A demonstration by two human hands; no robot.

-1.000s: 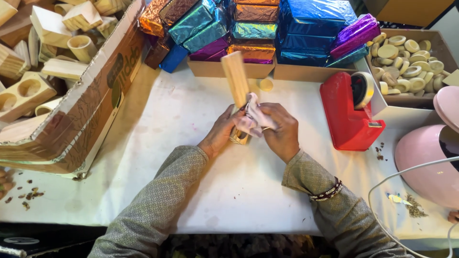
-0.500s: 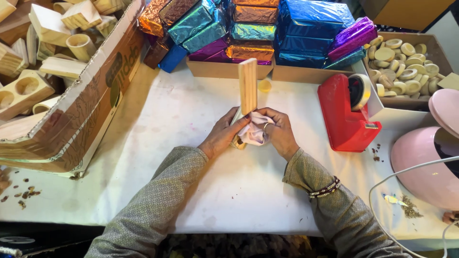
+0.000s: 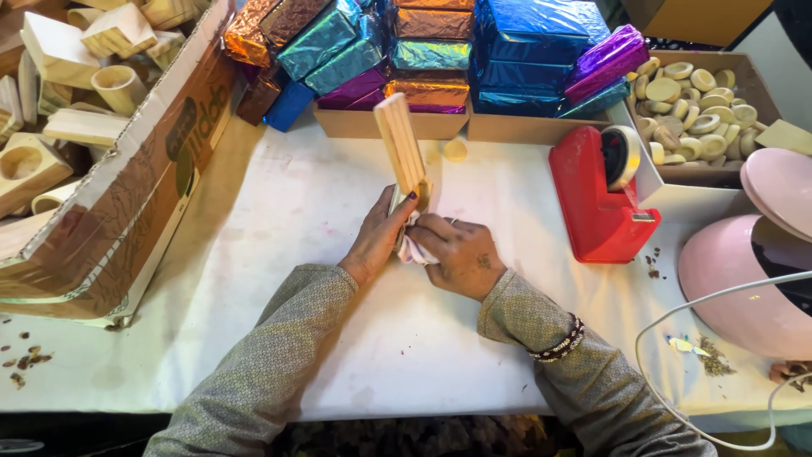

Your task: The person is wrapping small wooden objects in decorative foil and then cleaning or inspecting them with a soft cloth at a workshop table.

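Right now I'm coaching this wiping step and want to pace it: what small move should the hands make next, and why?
Probably slide the right hand with the crumpled pale cloth up the long light wooden block. The cloth sits bunched at the block's lower end, the left hand grips the block there, and the upper length stands tilted and bare above both hands.

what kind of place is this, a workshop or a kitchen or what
Most likely a small craft or packing workshop. A cardboard box of cut wooden blocks stands at the left, foil-wrapped packets are stacked at the back, and a red tape dispenser stands beside a box of wooden rings on the white-covered table.
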